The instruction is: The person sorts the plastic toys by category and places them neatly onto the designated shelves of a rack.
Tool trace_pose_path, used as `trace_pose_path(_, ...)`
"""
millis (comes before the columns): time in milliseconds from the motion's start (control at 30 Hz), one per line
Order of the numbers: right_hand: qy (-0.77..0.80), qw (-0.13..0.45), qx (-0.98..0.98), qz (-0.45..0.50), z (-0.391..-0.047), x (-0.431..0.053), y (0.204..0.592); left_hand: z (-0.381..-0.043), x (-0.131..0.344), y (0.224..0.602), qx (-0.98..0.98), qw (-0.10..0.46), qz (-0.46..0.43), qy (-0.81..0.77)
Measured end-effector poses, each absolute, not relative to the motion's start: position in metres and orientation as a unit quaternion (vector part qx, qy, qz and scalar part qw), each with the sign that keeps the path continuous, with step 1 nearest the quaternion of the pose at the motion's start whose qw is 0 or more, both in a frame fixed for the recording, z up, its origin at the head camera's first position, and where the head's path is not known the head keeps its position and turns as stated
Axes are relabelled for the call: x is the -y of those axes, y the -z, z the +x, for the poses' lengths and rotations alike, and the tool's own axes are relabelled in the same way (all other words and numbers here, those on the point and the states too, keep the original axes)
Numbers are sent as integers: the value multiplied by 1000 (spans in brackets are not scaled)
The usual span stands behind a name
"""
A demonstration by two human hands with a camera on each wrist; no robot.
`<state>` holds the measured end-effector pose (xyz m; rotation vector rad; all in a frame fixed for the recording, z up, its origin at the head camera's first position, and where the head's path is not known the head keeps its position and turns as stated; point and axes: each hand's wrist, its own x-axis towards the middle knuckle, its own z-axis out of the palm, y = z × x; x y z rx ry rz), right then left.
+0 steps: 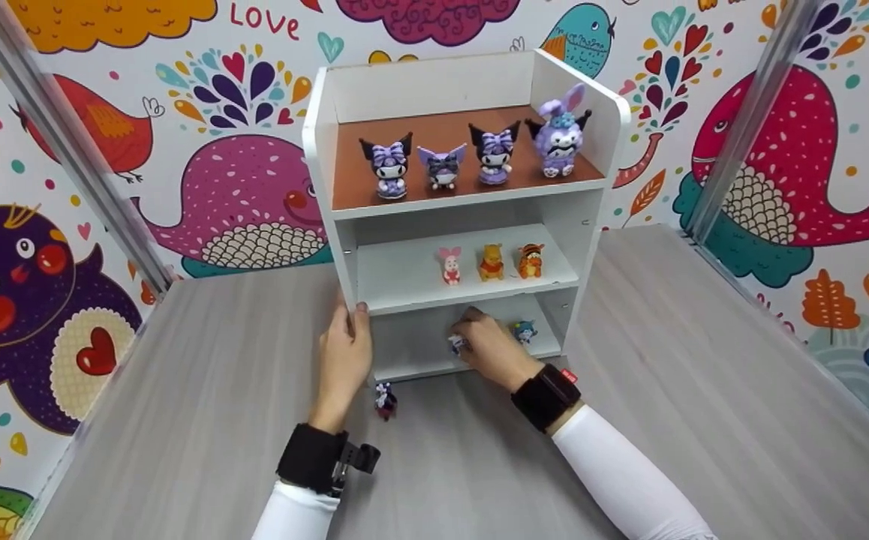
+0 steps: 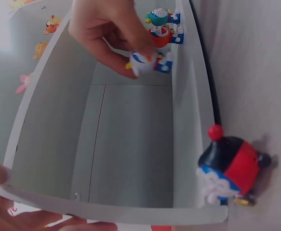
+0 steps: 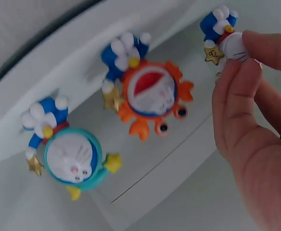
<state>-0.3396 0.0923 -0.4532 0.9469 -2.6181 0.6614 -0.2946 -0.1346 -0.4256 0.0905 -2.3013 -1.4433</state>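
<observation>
My left hand (image 1: 346, 345) grips the left side panel of a small white shelf unit (image 1: 472, 196), thumb at the front edge and fingers along the outside. On the bottom shelf, my right hand (image 1: 498, 349) pinches a Doraemon figurine (image 3: 234, 47) by its white head, between thumb and fingertips. Beside it stand a Doraemon figurine in an orange crab hood (image 3: 152, 89) and one in a teal hood (image 3: 73, 156). A Doraemon figurine in a red and black hood (image 2: 232, 163) is on the table just in front of the unit's lower left corner.
Piglet (image 1: 450, 266), Pooh (image 1: 491, 262) and Tigger (image 1: 530, 261) figurines stand on the middle shelf. Several purple Kuromi-like figurines (image 1: 494, 157) line the brown top. Patterned walls (image 1: 239, 180) surround the grey wood-look table (image 1: 202, 420).
</observation>
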Motion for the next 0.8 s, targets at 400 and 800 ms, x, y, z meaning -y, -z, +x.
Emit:
trace_pose_path(400, -212, 176, 907, 320, -341, -88, 465, -297, 135, 428, 834, 209, 31, 509)
trace_pose_path(800, -181, 188, 913, 314, -341, -86, 468, -297, 135, 427, 837, 214, 37, 502)
